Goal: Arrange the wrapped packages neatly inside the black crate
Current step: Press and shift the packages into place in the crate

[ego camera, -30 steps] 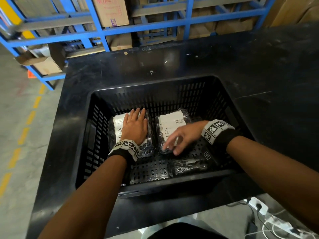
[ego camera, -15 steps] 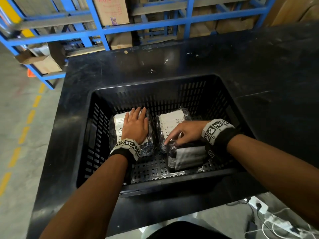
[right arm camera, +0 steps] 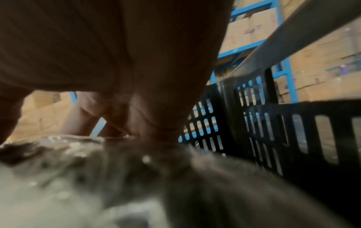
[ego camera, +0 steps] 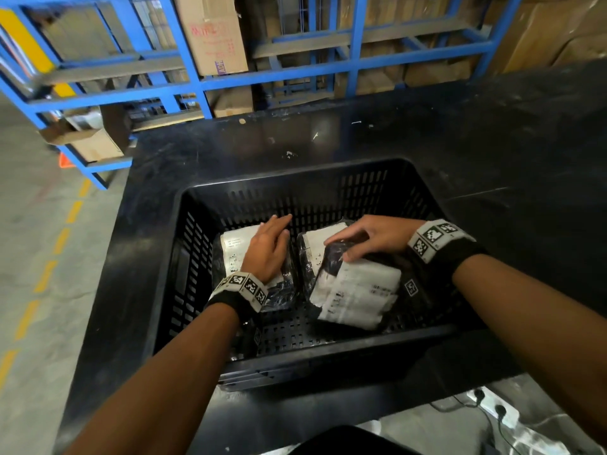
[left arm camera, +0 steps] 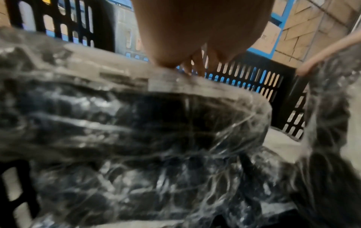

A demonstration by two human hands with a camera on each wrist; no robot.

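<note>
Stacking step, by my reading: the right hand [ego camera: 374, 236], fingers curled, grips the tilted top package [ego camera: 356, 290] over another inside the crate [ego camera: 295, 356] (left hand [ego camera: 267, 252] lies flat on the neighbouring package [ego camera: 231, 249]). Next: lower it square.

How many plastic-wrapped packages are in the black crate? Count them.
3: one plastic-wrapped package under the left hand, one beside it, one overlapping that, gripped by the right hand. Others may be hidden.

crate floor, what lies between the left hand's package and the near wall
Only bare perforated floor between the left package and the crate's near wall, per the head view.
</note>
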